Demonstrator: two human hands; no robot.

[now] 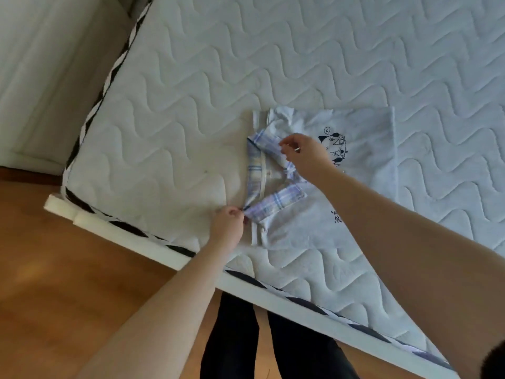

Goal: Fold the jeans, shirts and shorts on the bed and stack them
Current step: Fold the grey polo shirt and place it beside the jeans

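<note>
A white shirt (363, 160) with a plaid collar (273, 170) lies folded flat on the quilted white mattress of the bed (300, 64), near the edge closest to the person, with the collar end pointing toward the bed's left corner. A black cartoon print (334, 149) shows on the cloth just beyond the right hand. The left hand (228, 228) sits at the near tip of the collar, its fingers curled and pinching the plaid point where it meets the mattress. The right hand (303, 154) reaches over the shirt from the right and pinches the far flap of the collar between thumb and fingertips, its wrist lying over the shirt's body. The open neck of the collar lies between the two hands. The person's legs in dark trousers (273, 340) stand on the wooden floor (54, 269) just beside the bed frame
</note>
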